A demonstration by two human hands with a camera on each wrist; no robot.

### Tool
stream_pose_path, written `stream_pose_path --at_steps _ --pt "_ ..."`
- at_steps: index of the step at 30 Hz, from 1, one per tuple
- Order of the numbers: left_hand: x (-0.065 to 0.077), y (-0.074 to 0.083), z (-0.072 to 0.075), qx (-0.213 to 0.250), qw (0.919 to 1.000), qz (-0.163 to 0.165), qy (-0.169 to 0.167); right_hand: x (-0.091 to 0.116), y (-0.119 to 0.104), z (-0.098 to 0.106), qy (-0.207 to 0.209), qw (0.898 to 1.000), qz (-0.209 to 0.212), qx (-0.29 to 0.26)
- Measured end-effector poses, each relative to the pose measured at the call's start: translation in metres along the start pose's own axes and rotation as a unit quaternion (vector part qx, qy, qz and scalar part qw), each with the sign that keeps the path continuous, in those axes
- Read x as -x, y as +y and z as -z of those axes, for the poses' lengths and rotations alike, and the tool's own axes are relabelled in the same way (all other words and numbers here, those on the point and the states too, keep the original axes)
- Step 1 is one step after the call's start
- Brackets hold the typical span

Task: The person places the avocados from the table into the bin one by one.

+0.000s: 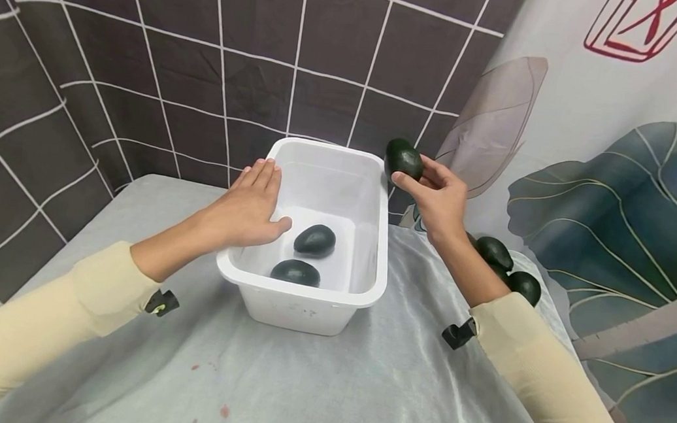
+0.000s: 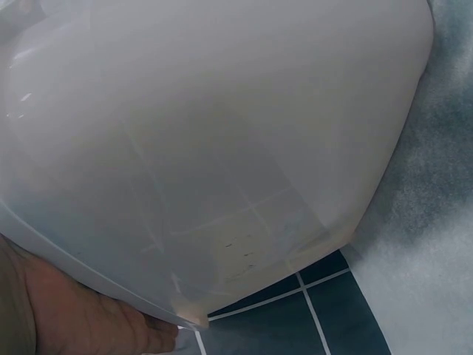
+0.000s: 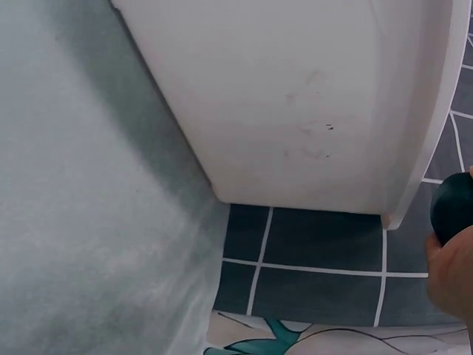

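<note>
The held avocado (image 1: pixel 404 159) was in the right hand (image 1: pixel 442 199), pinched between the thumb and the fingers. The thumb pressed its near, lower side, while the fingers curled against its right side, partly hidden behind it. Most of the fruit stuck out past the fingertips, on the side toward the tub (image 1: pixel 299 310), so its dark, glossy skin showed broadly. In the head view it overlapped the right rim near the far corner; in the right wrist view it showed at the frame's edge, beyond the rim with a gap between.

The left hand (image 1: pixel 249 206) lay palm down across the tub's left rim. Its four fingers were straight and close together, pointing toward the far end, and its thumb stood apart, reaching over the inside. It gripped no fruit.

Inside the tub, two avocados lay on their sides on the floor: the far one (image 1: pixel 315 240) near the middle and the near one (image 1: pixel 295 273) close to the front wall, partly hidden by the rim.

To the right, a group of avocados (image 1: pixel 524 288) sat beyond the right forearm, which hid part of them. The tub stood on a pale grey cloth (image 1: pixel 280 378) with a few reddish spots. Behind rose a dark wall (image 1: pixel 258 94) with white grid lines, and at the right hung a white sheet (image 1: pixel 565 90) printed with large blue-green leaves.
</note>
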State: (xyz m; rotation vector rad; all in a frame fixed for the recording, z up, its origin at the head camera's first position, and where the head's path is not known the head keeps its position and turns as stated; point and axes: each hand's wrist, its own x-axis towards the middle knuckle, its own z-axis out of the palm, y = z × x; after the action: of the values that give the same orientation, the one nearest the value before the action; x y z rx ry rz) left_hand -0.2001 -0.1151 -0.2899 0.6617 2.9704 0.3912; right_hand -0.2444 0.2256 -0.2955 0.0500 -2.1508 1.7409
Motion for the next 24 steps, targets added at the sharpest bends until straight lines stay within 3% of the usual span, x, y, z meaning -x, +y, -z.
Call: stream_pose_path --at_steps 24 --pt "-0.001 0.000 -0.001 -0.001 1.0000 0.000 -0.001 -0.016 -0.014 -0.024 -0.061 0.996 -0.008 0.066"
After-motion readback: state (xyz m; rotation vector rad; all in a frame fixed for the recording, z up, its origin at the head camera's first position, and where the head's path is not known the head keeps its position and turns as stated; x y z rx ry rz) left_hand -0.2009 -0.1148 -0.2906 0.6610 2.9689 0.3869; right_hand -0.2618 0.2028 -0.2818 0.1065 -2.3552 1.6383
